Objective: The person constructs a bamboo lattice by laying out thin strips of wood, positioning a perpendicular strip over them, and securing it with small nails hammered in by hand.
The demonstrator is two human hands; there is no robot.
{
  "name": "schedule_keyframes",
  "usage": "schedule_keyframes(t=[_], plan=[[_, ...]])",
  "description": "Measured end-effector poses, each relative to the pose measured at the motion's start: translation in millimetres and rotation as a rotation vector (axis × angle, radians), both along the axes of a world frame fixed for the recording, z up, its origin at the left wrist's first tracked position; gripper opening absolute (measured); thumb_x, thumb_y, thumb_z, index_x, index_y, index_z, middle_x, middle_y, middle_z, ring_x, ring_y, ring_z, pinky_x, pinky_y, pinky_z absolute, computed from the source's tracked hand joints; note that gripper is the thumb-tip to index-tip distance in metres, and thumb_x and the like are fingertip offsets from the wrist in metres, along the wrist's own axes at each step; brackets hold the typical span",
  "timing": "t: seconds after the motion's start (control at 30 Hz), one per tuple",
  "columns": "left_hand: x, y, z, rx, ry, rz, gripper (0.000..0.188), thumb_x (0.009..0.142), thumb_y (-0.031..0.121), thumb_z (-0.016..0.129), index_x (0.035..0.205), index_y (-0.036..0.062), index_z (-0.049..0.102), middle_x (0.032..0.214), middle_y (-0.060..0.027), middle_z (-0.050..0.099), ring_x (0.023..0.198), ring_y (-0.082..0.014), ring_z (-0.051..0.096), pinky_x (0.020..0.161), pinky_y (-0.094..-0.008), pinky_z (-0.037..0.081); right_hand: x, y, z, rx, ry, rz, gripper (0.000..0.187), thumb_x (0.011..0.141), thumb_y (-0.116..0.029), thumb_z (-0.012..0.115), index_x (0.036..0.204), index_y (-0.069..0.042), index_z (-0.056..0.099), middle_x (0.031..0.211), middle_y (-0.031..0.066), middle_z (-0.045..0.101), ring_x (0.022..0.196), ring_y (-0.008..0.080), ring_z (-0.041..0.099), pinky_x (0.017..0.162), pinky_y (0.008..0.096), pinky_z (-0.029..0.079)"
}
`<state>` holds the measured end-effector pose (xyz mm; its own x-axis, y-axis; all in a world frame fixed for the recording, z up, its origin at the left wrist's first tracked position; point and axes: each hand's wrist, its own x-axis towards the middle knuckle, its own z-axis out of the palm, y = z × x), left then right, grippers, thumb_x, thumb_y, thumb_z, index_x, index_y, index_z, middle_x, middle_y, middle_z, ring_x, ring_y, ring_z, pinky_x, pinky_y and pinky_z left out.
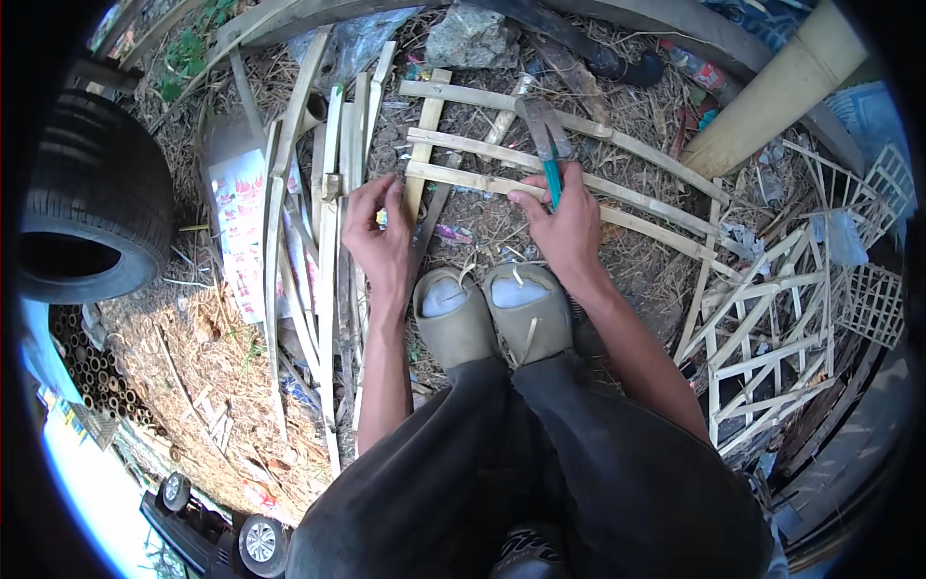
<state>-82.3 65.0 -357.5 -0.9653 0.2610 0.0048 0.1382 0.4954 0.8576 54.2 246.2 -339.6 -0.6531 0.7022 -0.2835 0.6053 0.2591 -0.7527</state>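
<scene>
My right hand (566, 224) is closed around a hand tool (553, 172) with a green handle and two spread grey metal arms. The tool lies over a frame of long split-bamboo slats (651, 222), and my right thumb is by the nearest slat. A short, flat bamboo crosspiece (425, 145) runs under the slats' left ends. Beside that end, my left hand (379, 232) is held with curled fingers, thumb near forefinger; anything pinched there is too small to make out. My feet in olive slides (455, 321) stand just below the frame.
Loose bamboo strips (331, 232) lie lengthwise on my left, beside a printed sheet (236, 212) and a tyre (96, 193). To the right is a bamboo lattice (762, 318). A thick bamboo pole (772, 92) slants at far right; a rock (471, 39) sits at the back.
</scene>
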Motion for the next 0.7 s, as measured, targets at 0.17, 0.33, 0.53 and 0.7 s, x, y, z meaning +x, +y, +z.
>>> schedule_keyframes(t=[0.17,0.33,0.53,0.7], plan=[[-7,18,7,0.009,0.058,-0.127,0.015,0.092,0.001,0.072,0.106,-0.0008,0.076,0.100,-0.0157,0.073,0.083,-0.0232,0.072,0.077,-0.0319,0.057,8,12,6,0.053,-0.055,-0.032,0.041,0.085,-0.018,0.085,0.109,-0.003,0.055,0.098,0.0098,0.077,0.079,0.0278,0.072,0.072,0.0409,0.055],[-23,10,16,-0.102,0.098,-0.246,0.014,0.090,0.002,0.073,0.103,0.0027,0.078,0.099,-0.0134,0.074,0.083,-0.0227,0.073,0.076,-0.0318,0.056,0,5,3,0.014,-0.007,-0.027,0.039,0.085,-0.018,0.085,0.108,-0.003,0.057,0.093,0.0069,0.076,0.073,0.0231,0.066,0.070,0.0403,0.052],[-21,18,19,-0.183,0.126,-0.324,0.012,0.090,0.002,0.072,0.101,0.0027,0.077,0.097,-0.0142,0.073,0.085,-0.0291,0.074,0.075,-0.0363,0.058,1,5,1,0.015,-0.005,-0.027,0.039,0.084,-0.019,0.086,0.107,-0.004,0.058,0.092,0.0067,0.076,0.073,0.0230,0.065,0.069,0.0400,0.052],[-22,22,17,-0.206,0.142,-0.337,0.011,0.090,0.002,0.072,0.100,0.0029,0.077,0.100,-0.0152,0.072,0.086,-0.0330,0.074,0.075,-0.0391,0.058,3,7,0,0.023,-0.043,-0.045,0.038,0.084,-0.020,0.086,0.106,-0.004,0.060,0.090,0.0065,0.076,0.071,0.0231,0.066,0.068,0.0397,0.051]])
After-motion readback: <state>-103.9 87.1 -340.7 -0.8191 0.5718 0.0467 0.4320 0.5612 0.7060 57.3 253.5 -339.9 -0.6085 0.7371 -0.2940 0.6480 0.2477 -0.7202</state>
